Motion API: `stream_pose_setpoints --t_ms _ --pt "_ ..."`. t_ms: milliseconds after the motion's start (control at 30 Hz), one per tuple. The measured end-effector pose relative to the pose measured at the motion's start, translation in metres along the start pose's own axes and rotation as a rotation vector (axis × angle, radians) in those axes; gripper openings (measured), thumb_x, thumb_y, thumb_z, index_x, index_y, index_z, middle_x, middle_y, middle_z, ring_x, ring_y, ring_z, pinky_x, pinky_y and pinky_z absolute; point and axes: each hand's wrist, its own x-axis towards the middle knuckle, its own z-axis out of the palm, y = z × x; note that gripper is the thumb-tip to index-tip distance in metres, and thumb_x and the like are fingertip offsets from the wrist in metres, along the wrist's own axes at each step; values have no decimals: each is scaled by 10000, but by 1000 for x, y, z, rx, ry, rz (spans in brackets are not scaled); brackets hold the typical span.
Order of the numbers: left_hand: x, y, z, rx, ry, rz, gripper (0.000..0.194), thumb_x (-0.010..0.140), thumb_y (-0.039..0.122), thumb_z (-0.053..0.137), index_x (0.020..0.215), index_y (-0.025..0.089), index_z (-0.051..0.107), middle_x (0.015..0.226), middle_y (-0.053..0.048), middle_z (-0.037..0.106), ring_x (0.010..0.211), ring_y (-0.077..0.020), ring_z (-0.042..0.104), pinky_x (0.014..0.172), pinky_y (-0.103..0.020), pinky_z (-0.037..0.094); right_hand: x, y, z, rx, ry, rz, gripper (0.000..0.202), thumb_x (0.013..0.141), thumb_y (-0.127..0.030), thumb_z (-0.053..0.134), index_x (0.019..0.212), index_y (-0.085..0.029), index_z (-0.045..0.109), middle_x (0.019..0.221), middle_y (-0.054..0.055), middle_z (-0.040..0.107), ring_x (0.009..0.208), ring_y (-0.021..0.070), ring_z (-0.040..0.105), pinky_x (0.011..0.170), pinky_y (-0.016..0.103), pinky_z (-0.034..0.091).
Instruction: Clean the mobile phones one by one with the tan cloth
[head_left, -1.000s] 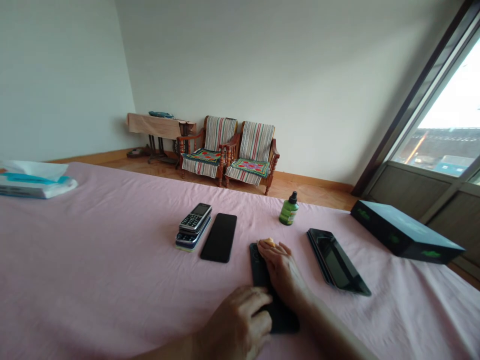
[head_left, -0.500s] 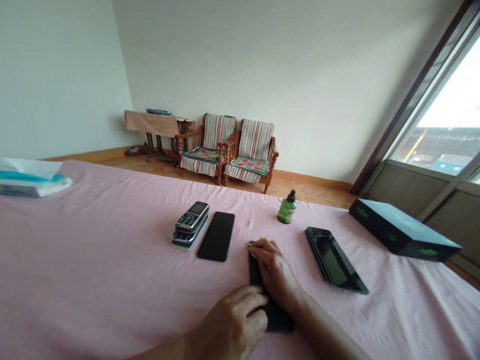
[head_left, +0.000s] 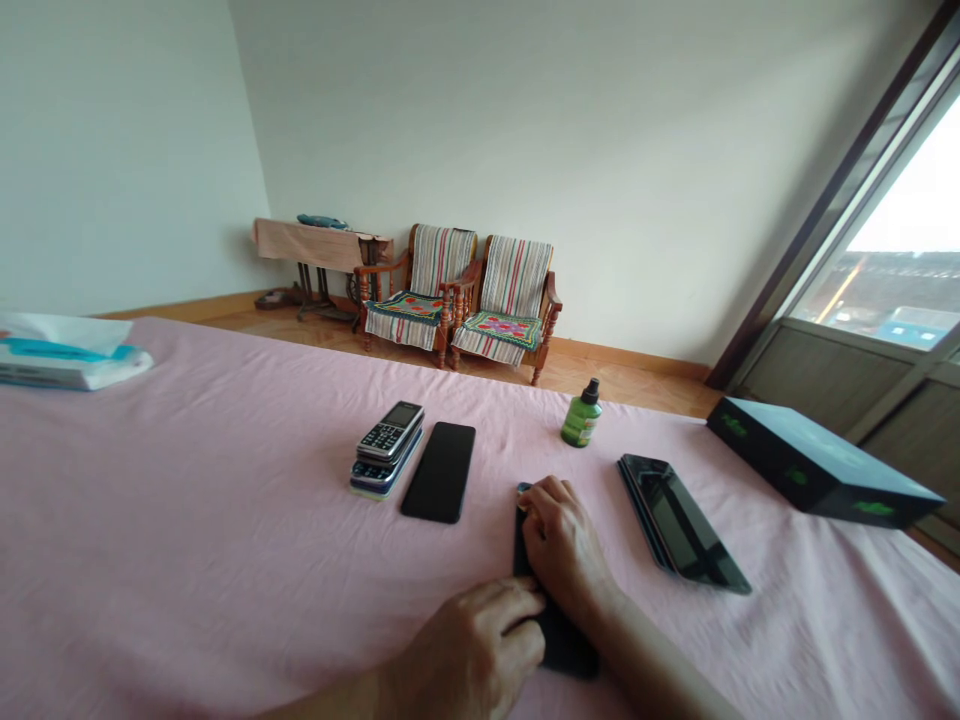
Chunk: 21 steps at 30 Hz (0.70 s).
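Observation:
A dark smartphone point(head_left: 564, 650) lies on the pink cloth in front of me, partly covered by both hands. My left hand point(head_left: 480, 640) is closed on its left edge, with the fingertips over the near half. Curled over the far end is my right hand point(head_left: 564, 535), its fingers pressed together on the surface. A small yellowish bit shows at those fingertips; the rest of it is hidden. To the left lies another black phone point(head_left: 439, 472), beside a stack of keypad phones point(head_left: 387, 448). Stacked tablets point(head_left: 681, 522) lie to the right.
A green spray bottle point(head_left: 581, 413) stands beyond my right hand. At the right edge is a black box point(head_left: 821, 462), and at the far left a tissue pack point(head_left: 71, 362). Two wooden chairs point(head_left: 504, 300) stand by the wall past the table point(head_left: 225, 520).
My right hand has drawn slightly nearer along the phone, and less of the yellowish bit shows. The left hand keeps its hold. The whole view has shifted a little.

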Motion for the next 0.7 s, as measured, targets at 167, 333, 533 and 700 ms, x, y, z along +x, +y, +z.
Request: stream_pose_setpoints --t_ms 167,333,533,700 --pt "0 -3 0 -16 -37 -1 137 869 69 545 903 178 621 1164 -67 665 1140 -183 590 994 -275 474 0 15 1 -125 65 112 261 733 -3 429 728 -158 638 778 86 583 809 221 510 735 331 448" --pt "2 -9 1 -40 -74 58 154 873 54 520 904 165 622 1165 -86 667 1159 -193 580 993 -288 477 3 30 2 -10 51 37 382 775 8 386 919 -154 700 885 88 623 839 209 527 757 329 464" --pt "2 -7 1 -34 -76 45 163 863 37 521 911 159 616 1174 -92 661 1172 -186 570 1009 -280 461 10 27 -1 94 -32 -12 371 877 -49 372 966 -166 712 941 87 655 854 205 536 765 327 472" --pt "1 -7 2 -34 -58 68 187 875 45 490 933 169 616 1177 -86 661 1159 -190 581 997 -304 479 11 26 -3 136 -29 -40 374 882 -52 376 979 -182 713 921 80 649 837 199 543 753 326 478"
